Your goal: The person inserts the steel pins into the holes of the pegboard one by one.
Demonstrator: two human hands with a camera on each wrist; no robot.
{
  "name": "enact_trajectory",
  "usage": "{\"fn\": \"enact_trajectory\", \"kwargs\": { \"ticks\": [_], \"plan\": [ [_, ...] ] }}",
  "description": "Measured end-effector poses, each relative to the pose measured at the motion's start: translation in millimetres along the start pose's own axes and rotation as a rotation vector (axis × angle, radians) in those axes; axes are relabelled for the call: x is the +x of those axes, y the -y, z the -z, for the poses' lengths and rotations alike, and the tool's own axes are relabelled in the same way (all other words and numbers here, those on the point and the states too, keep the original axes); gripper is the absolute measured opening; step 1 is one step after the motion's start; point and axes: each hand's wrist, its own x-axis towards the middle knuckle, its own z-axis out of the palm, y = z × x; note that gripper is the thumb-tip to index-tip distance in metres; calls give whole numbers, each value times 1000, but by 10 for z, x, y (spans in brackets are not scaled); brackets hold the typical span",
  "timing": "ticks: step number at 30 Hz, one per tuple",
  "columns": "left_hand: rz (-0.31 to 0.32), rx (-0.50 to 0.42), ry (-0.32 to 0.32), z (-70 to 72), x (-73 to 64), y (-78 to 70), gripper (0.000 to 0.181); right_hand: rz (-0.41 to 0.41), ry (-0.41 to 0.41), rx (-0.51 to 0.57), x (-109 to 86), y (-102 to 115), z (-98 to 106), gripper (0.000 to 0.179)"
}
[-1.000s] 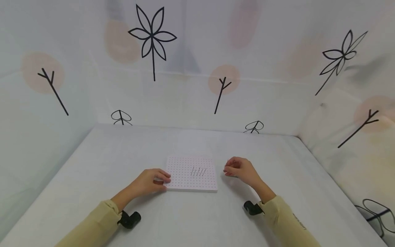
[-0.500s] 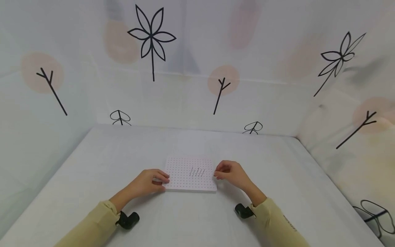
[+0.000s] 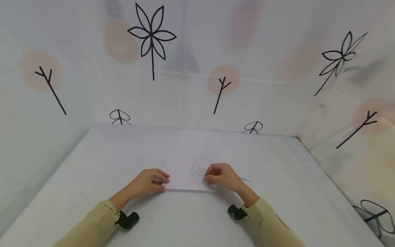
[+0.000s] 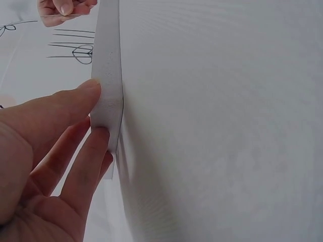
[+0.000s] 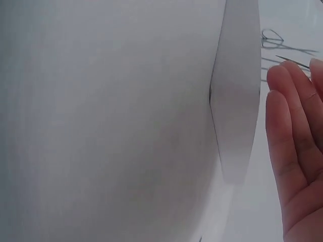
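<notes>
A white board with a grid of small holes [image 3: 182, 171] lies flat on the table. Several thin metal needles [image 3: 196, 171] stand in a row on its right half, leaning slightly. My left hand [image 3: 148, 181] holds the board at its near left corner, thumb and fingers against its edges [image 4: 108, 101]. Over the right part of the board, my right hand [image 3: 223, 176] pinches one needle [image 4: 65, 15] between thumb and fingertips, beside the row. Its dark tip also shows in the right wrist view, above the board's edge [image 5: 237, 96]. The needle's other end is hidden by the fingers.
More thin needles [image 3: 245, 179] lie on the white tablecloth [image 3: 191, 219], partly behind my right wrist. A white cloth wall [image 3: 185, 99] with printed flowers encloses the back and sides. Small black cameras [image 3: 128, 220] sit at both wrists.
From right of the board, my right hand has moved left with the needle and is now over the board's right side. The left hand has stayed at the corner.
</notes>
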Motion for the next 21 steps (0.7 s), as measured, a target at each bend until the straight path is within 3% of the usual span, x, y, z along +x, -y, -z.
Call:
{"fn": "enact_trajectory", "kwargs": {
  "ticks": [10, 21],
  "plan": [
    [3, 20, -2, 6, -1, -24, 22, 20, 50, 29, 82, 87, -131, 6],
    [-2, 15, -3, -2, 1, -29, 22, 0, -9, -13, 173, 165, -273, 4]
  ]
}}
